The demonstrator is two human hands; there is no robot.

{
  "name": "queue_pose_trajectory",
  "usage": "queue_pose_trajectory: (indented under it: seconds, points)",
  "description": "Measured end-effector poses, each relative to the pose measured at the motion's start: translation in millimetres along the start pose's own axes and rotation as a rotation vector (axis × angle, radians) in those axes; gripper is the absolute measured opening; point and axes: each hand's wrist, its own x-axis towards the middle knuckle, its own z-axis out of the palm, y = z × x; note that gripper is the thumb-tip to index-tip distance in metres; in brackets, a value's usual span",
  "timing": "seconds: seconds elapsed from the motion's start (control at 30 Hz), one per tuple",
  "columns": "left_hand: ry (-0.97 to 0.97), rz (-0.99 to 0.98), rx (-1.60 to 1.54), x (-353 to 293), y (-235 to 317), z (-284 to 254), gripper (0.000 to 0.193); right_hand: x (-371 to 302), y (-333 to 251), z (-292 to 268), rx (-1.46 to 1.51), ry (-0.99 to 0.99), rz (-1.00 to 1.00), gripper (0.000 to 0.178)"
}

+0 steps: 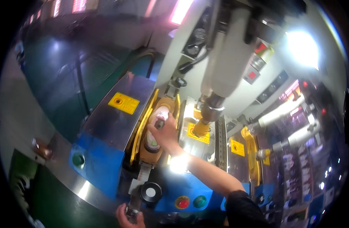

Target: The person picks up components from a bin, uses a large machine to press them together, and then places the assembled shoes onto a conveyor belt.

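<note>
A pale shoe (153, 140) lies lengthwise on a tan pad between two upright yellow side plates (144, 127) of a press-like machine. From the right, my right hand (167, 133) reaches over it, thumb and fingers closed about the shoe's upper near its dark opening. Part of the shoe is hidden under this hand. Low in the view, my left hand (129, 219) curls its fingers round a small metal fitting (132, 211) at the machine's front end. Just above that fitting sits a round black knob (151, 192) with a pale centre.
A thick press arm (224, 64) with a yellow tip hangs right of the shoe. Red (183, 202) and green (200, 201) buttons sit on the blue front panel. Another green button (78, 159) is at left. A bright lamp (302, 48) shines upper right, above a second similar station.
</note>
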Motion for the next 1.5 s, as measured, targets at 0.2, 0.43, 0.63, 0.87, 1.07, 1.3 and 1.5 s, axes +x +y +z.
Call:
queue_pose_trajectory:
  seconds: [0.2,0.43,0.63,0.87,1.07,1.3,1.5]
  points:
    - [0.327,0.246,-0.180,-4.3,-40.6,47.7,0.048,-95.5,-79.6,-55.4,0.350,-0.728,-0.853,0.046]
    - [0.339,0.201,-0.251,-6.0,-40.3,63.7,0.045,-130.8,-62.9,-0.8,0.362,-0.854,-0.921,0.039]
    - [0.318,0.174,-0.418,9.3,-36.6,82.2,0.048,-130.9,-65.1,-7.8,0.305,-0.756,-0.821,0.027]
    - [0.152,0.042,-0.300,-12.3,-28.7,41.7,0.044,-140.2,-68.2,-93.7,0.372,-0.524,-0.885,0.045]
    - [0.243,0.153,-0.096,-56.4,-5.2,31.1,0.034,-230.6,57.1,-220.5,-0.065,-0.134,-0.666,0.083]
    - [0.121,0.045,-0.046,-127.0,21.1,36.4,0.033,-268.0,43.2,-224.2,-0.104,-0.457,-0.391,0.068]
    - [-0.344,0.035,-0.067,-232.0,11.7,60.4,0.036,-384.0,61.2,-224.6,0.483,-0.686,-0.422,0.032]
